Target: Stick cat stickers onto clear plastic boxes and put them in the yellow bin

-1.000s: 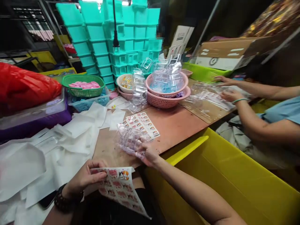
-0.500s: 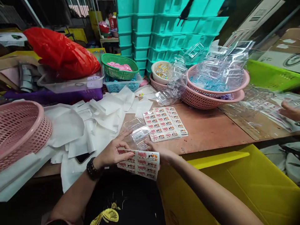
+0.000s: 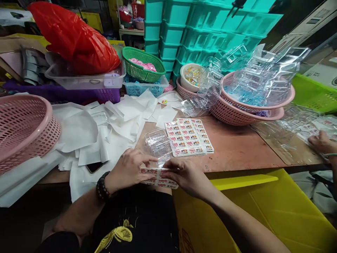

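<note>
My left hand (image 3: pixel 129 168), with a dark beaded bracelet at its wrist, grips the left part of a bent sticker sheet (image 3: pixel 160 181) at the table's front edge. On the sheet's right part, my right hand (image 3: pixel 185 174) has its thumb and fingers closed. Just beyond the fingertips lie clear plastic cases (image 3: pixel 159 144), close to both hands. Further sticker sheets (image 3: pixel 188 137) with rows of small cartoon prints lie stacked on the brown table behind, right of the cases.
White backing papers (image 3: pixel 121 119) cover the left side, beside a pink basket (image 3: pixel 51 130) and a phone (image 3: pixel 94 166). Pink baskets (image 3: pixel 237 117) heaped with clear cases stand right. A yellow box (image 3: pixel 252 203) is below the edge. Another person's hand (image 3: pixel 322 142) is far right.
My right hand has come up from behind the sheet onto its right part. The sheet is now more folded and tilted away. The view has shifted slightly.
</note>
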Available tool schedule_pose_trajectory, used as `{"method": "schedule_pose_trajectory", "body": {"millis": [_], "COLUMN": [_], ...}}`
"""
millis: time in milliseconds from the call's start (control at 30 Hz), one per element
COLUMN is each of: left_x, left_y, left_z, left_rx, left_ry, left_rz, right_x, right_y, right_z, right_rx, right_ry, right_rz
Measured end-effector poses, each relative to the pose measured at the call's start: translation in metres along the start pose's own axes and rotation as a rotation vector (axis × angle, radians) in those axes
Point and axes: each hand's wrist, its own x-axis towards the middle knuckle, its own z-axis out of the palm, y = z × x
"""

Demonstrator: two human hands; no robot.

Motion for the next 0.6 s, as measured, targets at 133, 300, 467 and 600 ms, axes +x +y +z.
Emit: {"method": "schedule_pose_trajectory", "body": {"millis": [133, 300, 467, 600], "left_x": [0.007, 0.013, 0.016, 0.013], "left_y": [-0.001, -0.010, -0.026, -0.036], "left_z": [0.000, -0.002, 0.006, 0.010], "left_rx": [-0.117, -0.381, -0.562, -0.761], "left_ry": [-0.190, -0.429, -0.552, -0.596], "left_rz": [-0.071, -0.256, -0.384, -0.521], "right_x": [-0.005, -0.010, -0.013, -0.019], "right_y": [0.010, 0.025, 0.031, 0.025], "right_z": [-0.007, -0.006, 0.000, -0.012], "right_rx": [0.048, 0.035, -0.162, 0.041], "right_ry": [0.060, 0.167, 0.305, 0.373], "right_rz": [-0.080, -0.211, -0.515, -0.584]}}
